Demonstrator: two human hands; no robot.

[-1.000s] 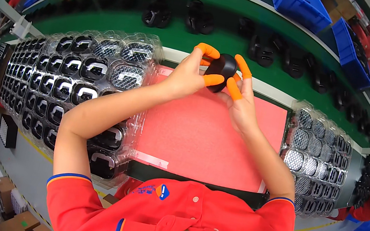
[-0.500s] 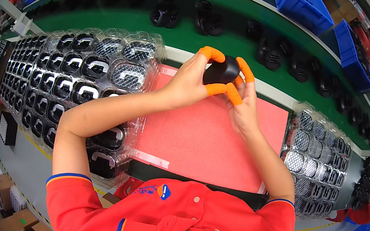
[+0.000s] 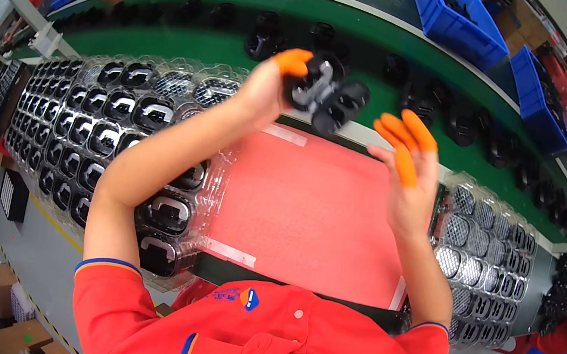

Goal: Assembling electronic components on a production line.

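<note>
Black two-lobed part (image 3: pixel 342 104), one: in the left hand, raised over the far left edge of the red mat; outline blurred. Surroundings, by descending size:

Surface (image 3: pixel 208 42), green, long: runs left to right across the far side.

Left trays (image 3: pixel 214 203), clear plastic, many-celled: left of the mat; cells hold glossy black frames (image 3: pixel 109 135).

Mat (image 3: pixel 321 221), red, roughly rectangular: centre, between the two sets of trays.

Right trays (image 3: pixel 459 181), clear plastic: right of the mat; some cells show a silvery grid pattern.

Bins, two, blue: far right, one (image 3: pixel 466 42) farther off, the other (image 3: pixel 530 88) nearer; dark contents, kind unclear.

Left hand (image 3: pixel 265 94): fingers closed on the left end of the black part; full grip partly hidden behind it.

Right hand (image 3: pixel 412 177): right of the part and apart from it; fingers loosely spread, holding nothing.

Black parts (image 3: pixel 462 129), numerous: spaced in a row along the green surface.

Tape strip (image 3: pixel 230 252), pale: near left corner of the mat.

Finger covers (image 3: pixel 292 62), orange: worn on both hands.
</note>
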